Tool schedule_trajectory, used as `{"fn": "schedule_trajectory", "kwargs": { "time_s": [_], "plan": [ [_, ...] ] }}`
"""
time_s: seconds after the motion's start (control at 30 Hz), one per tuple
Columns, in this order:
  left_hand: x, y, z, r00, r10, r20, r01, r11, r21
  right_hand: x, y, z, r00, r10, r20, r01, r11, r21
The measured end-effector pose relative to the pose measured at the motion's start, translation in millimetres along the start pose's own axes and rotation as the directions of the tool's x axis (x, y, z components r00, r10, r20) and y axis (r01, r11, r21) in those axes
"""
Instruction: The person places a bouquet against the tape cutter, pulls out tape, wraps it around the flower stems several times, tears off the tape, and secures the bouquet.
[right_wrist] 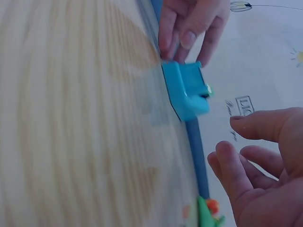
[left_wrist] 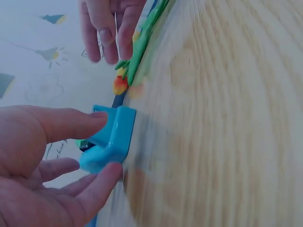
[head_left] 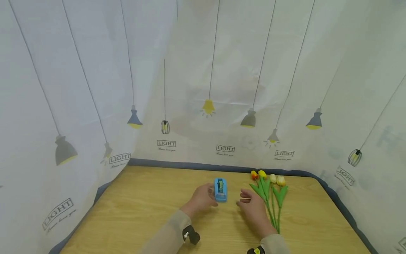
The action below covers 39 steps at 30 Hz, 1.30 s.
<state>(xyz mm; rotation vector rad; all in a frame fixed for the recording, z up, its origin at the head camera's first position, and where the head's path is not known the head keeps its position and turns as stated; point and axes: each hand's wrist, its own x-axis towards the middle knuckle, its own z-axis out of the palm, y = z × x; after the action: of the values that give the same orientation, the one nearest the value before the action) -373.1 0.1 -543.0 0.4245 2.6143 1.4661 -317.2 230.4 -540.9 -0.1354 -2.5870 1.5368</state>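
A blue tape dispenser (head_left: 220, 198) with a roll of tape in it stands upright on the wooden table. Right at its left side is my left hand (head_left: 201, 198), thumb and fingers spread apart; in the left wrist view the fingertips overlap the dispenser's edge (left_wrist: 124, 130). To the right of the dispenser, across a gap, my right hand (head_left: 253, 211) hovers with relaxed, slightly bent fingers and nothing between them. Several tulips (head_left: 265, 188), with red-orange, yellow and pale heads and green stems, lie just beyond the right hand, which partly overlaps the stems.
The wooden table (head_left: 142, 208) ends at a dark blue border along the back and sides. Behind it hangs a pale curtain (head_left: 190, 70) printed with lamps and the word LIGHT. The tulip heads lie close to the back edge.
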Motion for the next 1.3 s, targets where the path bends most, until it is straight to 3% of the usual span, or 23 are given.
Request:
{"fn": "schedule_trajectory", "kwargs": {
  "time_s": [0.13, 0.27, 0.37, 0.47, 0.57, 0.7, 0.8, 0.9, 0.97, 1.1, 1.3],
  "plan": [
    [-1.5, 15.0, 4.9, 0.997, 0.040, -0.064, -0.029, 0.987, 0.158, -7, 6, -35, 0.998, -0.034, -0.061, 0.030, 0.997, -0.067],
    [1.3, 35.3, 10.3, 0.990, 0.114, -0.081, -0.083, 0.944, 0.318, -11, 15, -61, 0.992, -0.046, -0.120, 0.029, 0.990, -0.137],
    [4.6, 48.6, 19.8, 0.986, 0.164, -0.026, -0.143, 0.919, 0.367, -10, 22, -78, 0.983, -0.025, -0.181, -0.008, 0.984, -0.180],
    [7.6, 59.3, 34.5, 0.972, 0.230, 0.054, -0.231, 0.884, 0.406, -8, 34, -94, 0.974, 0.018, -0.226, -0.073, 0.968, -0.239],
    [9.0, 72.2, 50.8, 0.956, 0.267, 0.123, -0.294, 0.850, 0.438, -5, 44, -109, 0.976, 0.089, -0.200, -0.148, 0.942, -0.302],
    [12.2, 91.2, 72.3, 0.934, 0.278, 0.224, -0.356, 0.769, 0.530, -1, 50, -118, 0.976, 0.198, -0.088, -0.217, 0.886, -0.410],
    [16.3, 103.6, 88.5, 0.909, 0.289, 0.300, -0.416, 0.665, 0.620, 0, 49, -118, 0.968, 0.249, -0.018, -0.226, 0.843, -0.487],
    [21.6, 111.0, 104.5, 0.884, 0.312, 0.348, -0.467, 0.583, 0.665, -3, 45, -115, 0.962, 0.271, 0.027, -0.222, 0.837, -0.501],
    [27.4, 113.8, 113.6, 0.869, 0.333, 0.367, -0.495, 0.553, 0.670, -5, 43, -114, 0.960, 0.274, 0.051, -0.215, 0.845, -0.489],
    [42.6, 110.8, 129.4, 0.852, 0.375, 0.364, -0.521, 0.543, 0.659, -7, 41, -114, 0.965, 0.248, 0.082, -0.181, 0.862, -0.474],
    [54.3, 102.3, 144.6, 0.868, 0.330, 0.372, -0.497, 0.573, 0.652, -6, 46, -118, 0.965, 0.237, 0.115, -0.163, 0.880, -0.445]
  ]
}}
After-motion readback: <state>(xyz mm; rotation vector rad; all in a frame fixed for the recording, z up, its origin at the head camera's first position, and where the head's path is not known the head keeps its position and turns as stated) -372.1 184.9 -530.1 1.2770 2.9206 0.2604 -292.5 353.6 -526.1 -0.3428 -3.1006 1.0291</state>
